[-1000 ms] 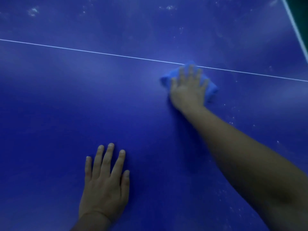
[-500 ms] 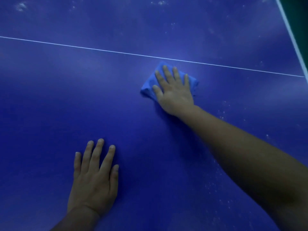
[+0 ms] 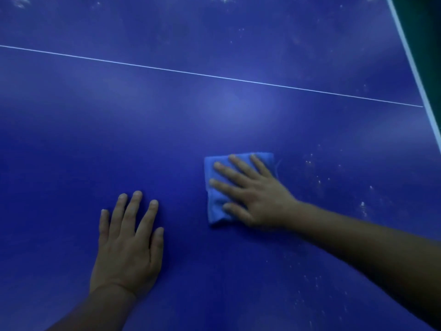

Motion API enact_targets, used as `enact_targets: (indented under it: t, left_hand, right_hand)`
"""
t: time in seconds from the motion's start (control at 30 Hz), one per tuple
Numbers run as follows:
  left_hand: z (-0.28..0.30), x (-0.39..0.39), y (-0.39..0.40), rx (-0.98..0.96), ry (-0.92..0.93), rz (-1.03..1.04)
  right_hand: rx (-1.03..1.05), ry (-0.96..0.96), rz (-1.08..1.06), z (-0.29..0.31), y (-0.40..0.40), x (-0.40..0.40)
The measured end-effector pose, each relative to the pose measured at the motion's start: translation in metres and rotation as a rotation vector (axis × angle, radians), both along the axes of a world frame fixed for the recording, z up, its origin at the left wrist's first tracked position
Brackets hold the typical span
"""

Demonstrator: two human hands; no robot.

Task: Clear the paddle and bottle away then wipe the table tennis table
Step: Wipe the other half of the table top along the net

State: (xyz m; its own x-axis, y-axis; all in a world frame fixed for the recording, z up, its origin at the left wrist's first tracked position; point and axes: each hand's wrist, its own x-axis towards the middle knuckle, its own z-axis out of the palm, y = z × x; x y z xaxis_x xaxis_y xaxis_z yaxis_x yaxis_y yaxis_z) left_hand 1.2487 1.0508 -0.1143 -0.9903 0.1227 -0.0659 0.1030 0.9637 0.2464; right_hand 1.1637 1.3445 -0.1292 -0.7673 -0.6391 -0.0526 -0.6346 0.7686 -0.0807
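Blue table tennis table (image 3: pixel 71 139) fills nearly my whole view, crossed by a thin white centre line (image 3: pixel 214 76) and bounded at the right by a white edge stripe (image 3: pixel 416 68), with dark green floor (image 3: pixel 427 25) beyond it. My right hand (image 3: pixel 255 197) lies flat on a folded blue cloth (image 3: pixel 216 211), fingers straight and spread, pressing it to the surface. My left hand (image 3: pixel 128 244) rests palm down on the bare table just beside the cloth, fingers extended and slightly apart, holding nothing. Pale dust specks (image 3: pixel 362 206) dot the surface to the right of the cloth and along the far side past the line. Half a second ago the cloth sat just under the centre line; it has since been drawn toward me and now lies well short of it, near my left hand. Nothing stands between the cloth and the right edge, and open blue surface stretches away to the left.
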Motion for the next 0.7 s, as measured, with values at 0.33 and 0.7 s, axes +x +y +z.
enact_targets:
  t: [0.33, 0.7]
  left_hand:
    - [-0.002, 0.001, -0.001, 0.01, -0.009, 0.01]
    - [-0.003, 0.002, -0.001, 0.013, -0.012, 0.009]
  right_hand:
    - [-0.028, 0.01, -0.498, 0.009, 0.019, -0.05]
    - [-0.005, -0.049, -0.922, 0.028, 0.104, -0.126]
